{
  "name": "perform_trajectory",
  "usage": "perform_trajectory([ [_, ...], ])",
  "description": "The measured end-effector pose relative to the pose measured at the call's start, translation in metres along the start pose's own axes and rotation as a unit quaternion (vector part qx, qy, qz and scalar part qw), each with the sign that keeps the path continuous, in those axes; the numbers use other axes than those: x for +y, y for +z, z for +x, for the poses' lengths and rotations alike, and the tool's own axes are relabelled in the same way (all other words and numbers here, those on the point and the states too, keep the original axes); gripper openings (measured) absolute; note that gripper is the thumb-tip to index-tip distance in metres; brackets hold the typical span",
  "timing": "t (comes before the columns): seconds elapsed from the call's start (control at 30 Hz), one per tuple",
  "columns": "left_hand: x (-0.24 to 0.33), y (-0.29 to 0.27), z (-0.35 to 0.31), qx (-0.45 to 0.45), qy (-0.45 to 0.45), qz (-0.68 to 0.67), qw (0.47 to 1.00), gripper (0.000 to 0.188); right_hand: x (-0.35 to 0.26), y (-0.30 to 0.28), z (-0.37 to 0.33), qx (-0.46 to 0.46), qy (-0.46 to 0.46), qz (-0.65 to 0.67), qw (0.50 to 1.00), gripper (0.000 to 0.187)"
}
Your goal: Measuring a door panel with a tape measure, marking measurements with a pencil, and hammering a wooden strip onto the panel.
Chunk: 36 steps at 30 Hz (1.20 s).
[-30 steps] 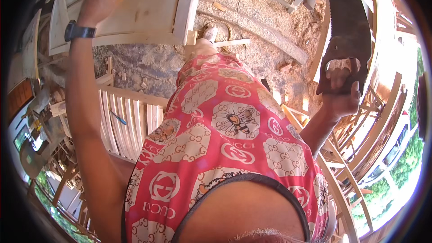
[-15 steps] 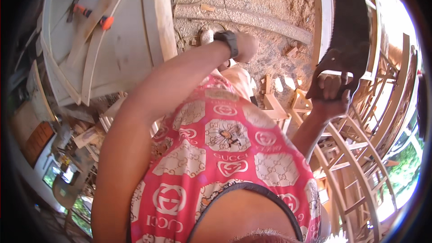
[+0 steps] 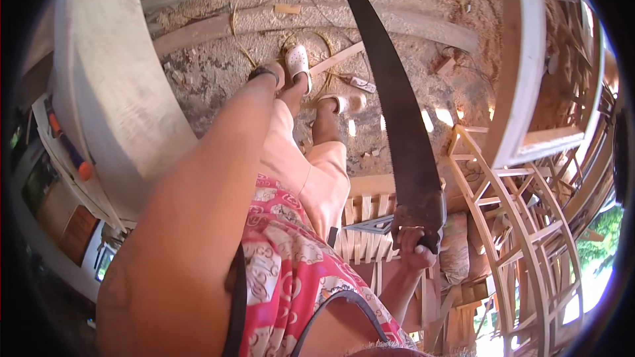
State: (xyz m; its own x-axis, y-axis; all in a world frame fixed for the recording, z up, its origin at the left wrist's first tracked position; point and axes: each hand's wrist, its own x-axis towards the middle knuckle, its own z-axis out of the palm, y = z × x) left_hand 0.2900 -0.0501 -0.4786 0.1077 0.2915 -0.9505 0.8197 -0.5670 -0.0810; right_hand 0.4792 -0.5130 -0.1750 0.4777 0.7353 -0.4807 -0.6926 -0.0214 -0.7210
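My right hand [image 3: 415, 251] is closed round the handle of a handsaw [image 3: 407, 119]. Its long dark blade points away from me over the shaving-covered ground, with the toothed edge on the left. My left arm stretches forward, and my left hand [image 3: 276, 74], with a dark watch [image 3: 264, 75] at the wrist, hangs beside my leg near a pale clog [image 3: 297, 61]. The fingers of that hand are hidden, so I cannot see whether they hold anything.
A large pale board [image 3: 112, 73] stands at my left, with an orange-and-dark-handled tool [image 3: 69, 145] on it. Wooden ladder-like frames [image 3: 522, 238] and a pale frame [image 3: 519, 59] are on the right. A cord [image 3: 235, 13] and wood offcuts lie among the shavings.
The saw has swung from the far right toward the middle, and my right hand has come lower and nearer. My left hand has shifted left. My view has turned, bringing both feet into sight.
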Motion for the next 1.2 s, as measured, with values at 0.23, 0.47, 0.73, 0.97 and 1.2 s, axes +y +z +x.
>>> perform_trajectory([
  [0.23, -0.013, 0.039, 0.126, 0.018, -0.049, -0.092, 0.994, 0.034, 0.041, -0.062, 0.082, 0.166, 0.079, -0.05, 0.982, 0.061],
  [0.47, -0.02, 0.07, 0.285, 0.04, -0.033, -0.216, 0.975, 0.036, 0.111, -0.106, 0.203, 0.229, 0.105, -0.296, 0.921, 0.038],
  [0.73, -0.034, 0.04, 0.459, 0.33, -0.02, -0.197, 0.923, 0.064, 0.125, -0.087, 0.246, 0.204, 0.169, -0.471, 0.841, 0.035],
  [0.97, -0.047, -0.001, 0.498, 0.335, 0.012, 0.005, 0.942, 0.043, 0.135, -0.056, 0.272, 0.155, 0.226, -0.56, 0.782, 0.039],
  [1.2, -0.013, -0.003, 0.361, 0.413, -0.009, -0.358, 0.837, 0.028, 0.148, -0.065, 0.244, 0.16, 0.201, -0.525, 0.811, 0.027],
])
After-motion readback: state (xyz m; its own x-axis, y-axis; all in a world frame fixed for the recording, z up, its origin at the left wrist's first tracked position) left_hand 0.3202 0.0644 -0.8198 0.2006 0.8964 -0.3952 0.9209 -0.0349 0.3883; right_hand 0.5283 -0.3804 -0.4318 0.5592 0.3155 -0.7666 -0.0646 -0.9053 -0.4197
